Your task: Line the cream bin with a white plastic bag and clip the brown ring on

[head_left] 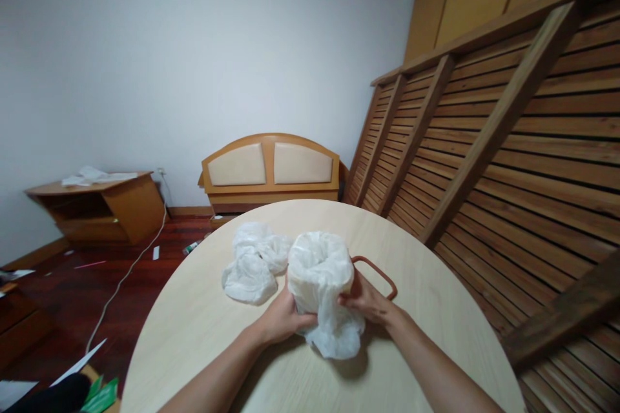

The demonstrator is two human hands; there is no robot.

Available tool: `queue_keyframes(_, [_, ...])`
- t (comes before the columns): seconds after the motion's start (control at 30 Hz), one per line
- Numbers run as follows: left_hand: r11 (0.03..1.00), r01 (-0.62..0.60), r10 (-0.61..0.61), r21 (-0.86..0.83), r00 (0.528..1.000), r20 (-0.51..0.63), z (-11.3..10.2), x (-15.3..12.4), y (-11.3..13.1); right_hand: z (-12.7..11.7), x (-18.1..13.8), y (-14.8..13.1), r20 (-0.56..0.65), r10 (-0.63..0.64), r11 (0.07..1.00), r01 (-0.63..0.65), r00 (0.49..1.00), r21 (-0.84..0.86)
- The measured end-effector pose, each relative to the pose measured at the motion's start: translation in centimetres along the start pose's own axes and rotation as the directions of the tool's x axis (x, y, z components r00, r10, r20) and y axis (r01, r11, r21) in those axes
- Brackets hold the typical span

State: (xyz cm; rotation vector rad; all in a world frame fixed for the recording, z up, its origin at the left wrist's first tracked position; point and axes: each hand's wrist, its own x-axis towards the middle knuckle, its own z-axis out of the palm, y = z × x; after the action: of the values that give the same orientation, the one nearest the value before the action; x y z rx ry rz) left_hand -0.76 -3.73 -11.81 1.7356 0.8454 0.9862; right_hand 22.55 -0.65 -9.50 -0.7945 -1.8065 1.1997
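A small upright container wrapped in a white plastic bag stands on the round pale wooden table. A reddish-brown handle sticks out on its right. My left hand grips the loose bag at the lower left of the container, fingers closed on the plastic. My right hand pinches the bag on the lower right, by the handle. A second crumpled white plastic bag lies on the table just left of the container, touching nothing but the tabletop.
A slatted wooden bed frame leans along the right. A wooden headboard stands against the far wall, a low cabinet at the left. A white cable and scraps lie on the dark floor.
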Motion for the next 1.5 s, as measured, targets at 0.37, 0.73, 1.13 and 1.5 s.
queue_keyframes(0.37, [0.957,-0.278,0.289,0.079,0.907,-0.308,-2.2,0.8,1.7,-0.9,0.1,0.1,-0.055,-0.030,0.996,0.025,0.998,-0.081])
queue_keyframes(0.73, [0.995,-0.055,0.048,0.087,0.996,0.078,-2.6,-0.2,-0.2,0.7,-0.3,0.6,0.028,-0.061,0.998,0.061,0.998,-0.019])
queue_keyframes(1.13, [0.990,-0.120,0.132,0.068,0.966,-0.221,-0.7,1.1,0.8,1.8,-0.3,0.6,0.012,-0.006,0.999,0.007,1.000,-0.045])
queue_keyframes(1.5, [0.971,-0.203,0.233,0.130,0.930,-0.285,-1.8,-0.1,0.3,-8.4,-0.6,2.2,-0.434,0.094,0.662,-0.381,0.896,-0.645])
